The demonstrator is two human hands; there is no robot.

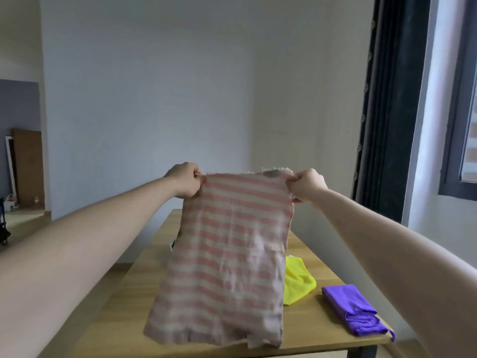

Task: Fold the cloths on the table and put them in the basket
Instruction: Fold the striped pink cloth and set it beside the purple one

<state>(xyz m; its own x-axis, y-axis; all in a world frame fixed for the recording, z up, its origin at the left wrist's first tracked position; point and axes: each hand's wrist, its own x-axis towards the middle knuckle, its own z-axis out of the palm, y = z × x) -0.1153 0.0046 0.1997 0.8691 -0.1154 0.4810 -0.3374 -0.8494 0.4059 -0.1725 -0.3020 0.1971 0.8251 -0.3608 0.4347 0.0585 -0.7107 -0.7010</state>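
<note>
A pink-and-white striped cloth [229,254] hangs in the air in front of me, above the wooden table [124,301]. My left hand [185,182] pinches its top left corner, and my right hand [307,184] pinches its top right corner. The cloth's lower edge hangs near the table's front. A yellow cloth [299,280] lies on the table, partly hidden behind the striped one. A folded purple cloth [353,308] lies at the right of the table near its edge. No basket is in view.
A dark curtain [392,99] and a window frame [462,125] stand at the right. A brown board [28,166] leans against the wall at the far left. A small white object [172,244] peeks out behind the striped cloth.
</note>
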